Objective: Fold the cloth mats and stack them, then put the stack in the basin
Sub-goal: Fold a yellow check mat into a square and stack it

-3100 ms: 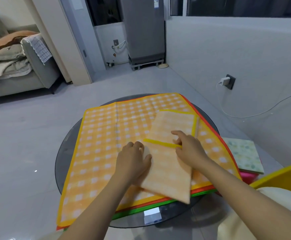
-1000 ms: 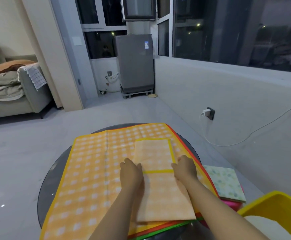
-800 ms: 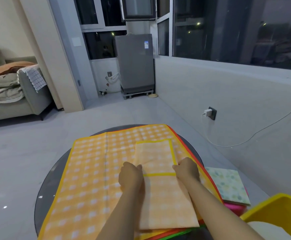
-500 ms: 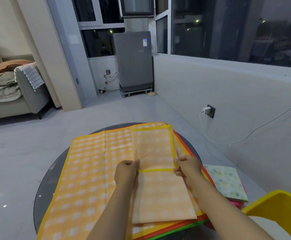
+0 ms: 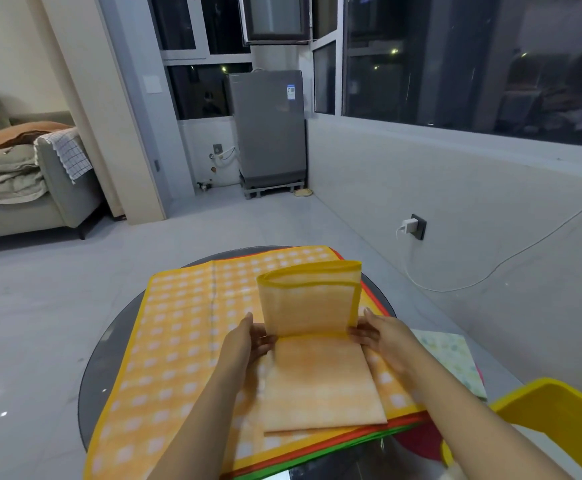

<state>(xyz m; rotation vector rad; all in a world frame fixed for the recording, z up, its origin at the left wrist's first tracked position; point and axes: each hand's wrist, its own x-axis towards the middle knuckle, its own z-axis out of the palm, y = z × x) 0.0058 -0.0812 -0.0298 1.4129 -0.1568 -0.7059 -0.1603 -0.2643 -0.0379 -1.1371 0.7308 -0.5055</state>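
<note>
A narrow, folded orange checked mat (image 5: 317, 382) lies on top of a spread orange checked mat (image 5: 178, 341). Its far half stands up, curling back toward me. My left hand (image 5: 248, 341) pinches the mat's left edge at the crease. At the right edge of that crease, my right hand (image 5: 383, 336) pinches the mat. Red and green mat edges (image 5: 369, 436) show under the spread one. The yellow basin (image 5: 559, 410) sits at the lower right.
The mats lie on a round dark glass table (image 5: 109, 341). A folded pale green dotted mat (image 5: 452, 358) rests to the right on something pink. Beyond are a sofa (image 5: 22, 188), a grey appliance (image 5: 268, 129) and a wall socket with a cable (image 5: 414, 226).
Both hands moved from resting on the folded mat to pinching its sides at the crease, and the far half has been lifted off the table and is swinging toward me.
</note>
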